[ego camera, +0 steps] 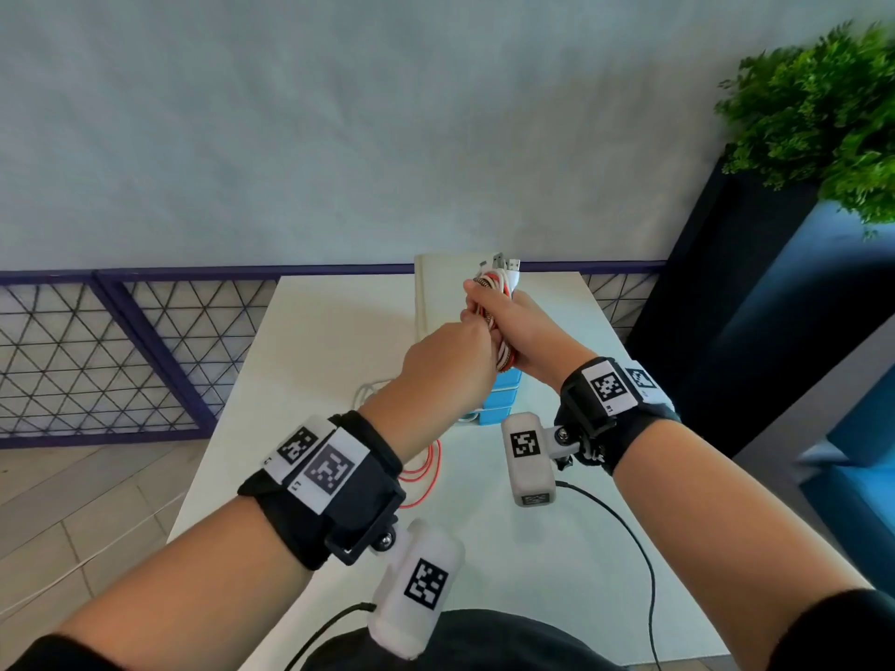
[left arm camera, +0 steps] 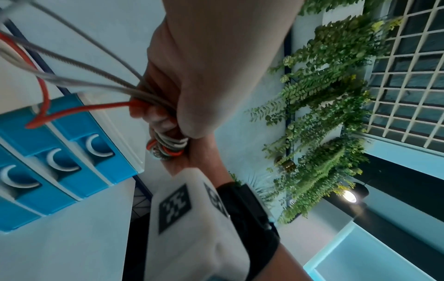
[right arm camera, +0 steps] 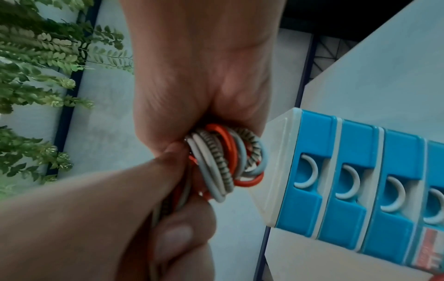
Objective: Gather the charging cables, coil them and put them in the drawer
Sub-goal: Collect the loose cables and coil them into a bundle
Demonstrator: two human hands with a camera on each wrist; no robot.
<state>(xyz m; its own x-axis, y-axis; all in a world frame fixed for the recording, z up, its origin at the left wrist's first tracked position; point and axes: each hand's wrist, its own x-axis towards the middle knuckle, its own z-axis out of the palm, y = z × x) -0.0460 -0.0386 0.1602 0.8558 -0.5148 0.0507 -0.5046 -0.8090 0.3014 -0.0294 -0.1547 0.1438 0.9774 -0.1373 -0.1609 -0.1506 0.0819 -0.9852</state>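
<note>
Pale grey wall (ego camera: pixel 339 128) fills the upper half of the head view, with a blue-framed mesh panel (ego camera: pixel 97 355) along its base at 9 o'clock and a green plant (ego camera: pixel 823 123) in a dark planter at 2 o'clock. A white table (ego camera: pixel 310 360) extends from the viewer toward the wall.

1. Cable bundle (ego camera: pixel 499 302): white, orange and braided grey cables, gathered into loops and held in the air above the far half of the table, near 12 o'clock. Several plug ends project from the top of the bundle.
2. Right hand (ego camera: pixel 525 331): fingers are curled tightly round the looped bundle. In the right wrist view, loop ends protrude below the fist.
3. Left hand (ego camera: pixel 450 365): positioned at 7 o'clock of the right hand and touching it. Its fingers pinch the loose cable strands where they meet the bundle.
4. Loose strands: in the left wrist view, grey and orange lengths run from the left hand toward 10 o'clock. In the head view, orange slack (ego camera: pixel 426 472) lies on the table below the left wrist.
5. Drawer unit (right arm camera: pixel 355 192): a white body with blue fronts, each with a curved white handle, standing on the table directly beneath the hands. All visible drawers are shut.
6. Beige flat object (ego camera: pixel 440 293): lies on the table against the wall, behind the hands.
</note>
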